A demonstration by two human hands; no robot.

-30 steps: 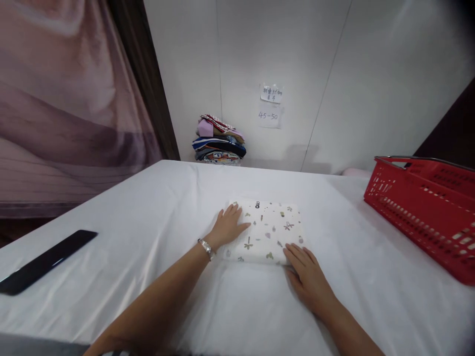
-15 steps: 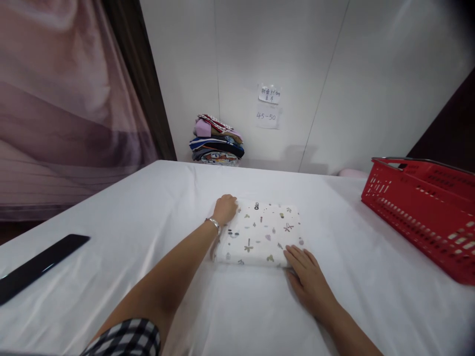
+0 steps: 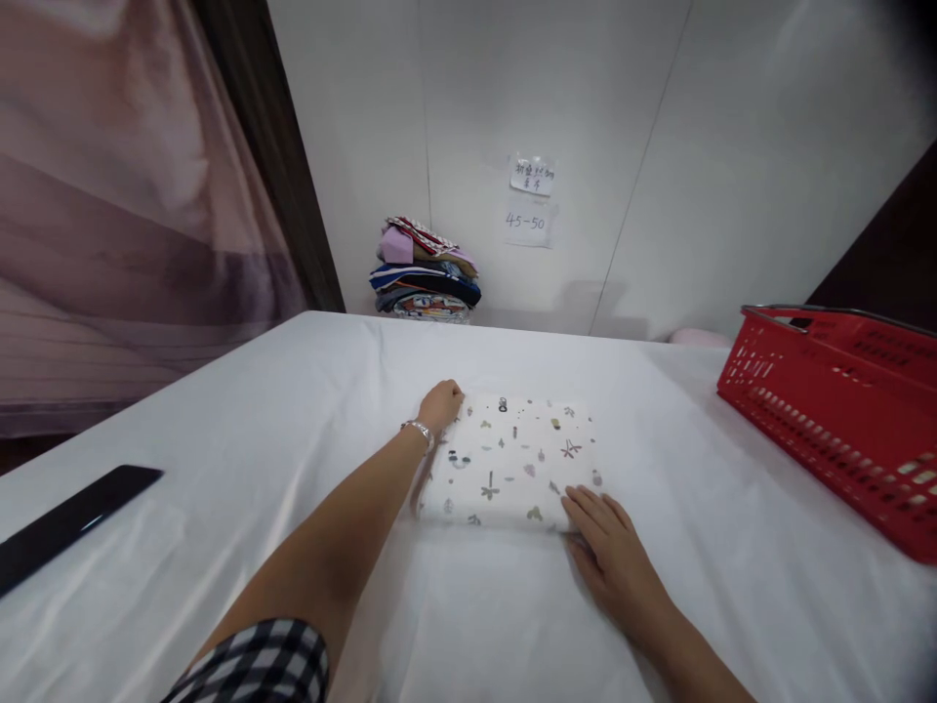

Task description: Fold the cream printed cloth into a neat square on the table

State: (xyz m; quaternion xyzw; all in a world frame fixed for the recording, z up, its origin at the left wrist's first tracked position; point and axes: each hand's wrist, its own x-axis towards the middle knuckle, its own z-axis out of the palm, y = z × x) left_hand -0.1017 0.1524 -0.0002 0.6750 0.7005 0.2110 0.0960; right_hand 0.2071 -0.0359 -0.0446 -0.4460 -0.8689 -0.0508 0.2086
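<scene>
Red basket (image 3: 827, 381), black slab (image 3: 77, 517) flank printed cloth (image 3: 516, 461); left grip (image 3: 440, 403) pinching far corner, right grip (image 3: 611, 550) flat atop.

The left hand (image 3: 440, 406) and right hand (image 3: 613, 555) touch diagonal corners of a folded printed cloth (image 3: 518, 457).

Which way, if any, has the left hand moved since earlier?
Yes, forward: the left hand is nearer the fabric stack, at the far-left corner of the cloth.

On my feed, the cloth (image 3: 512, 461) lay on the table (image 3: 249, 430) between the slab (image 3: 77, 522) at near left and the basket (image 3: 841, 400) at right. Beyond the far edge stood the fabric stack (image 3: 427, 281), left of the wall notes (image 3: 527, 222).
</scene>
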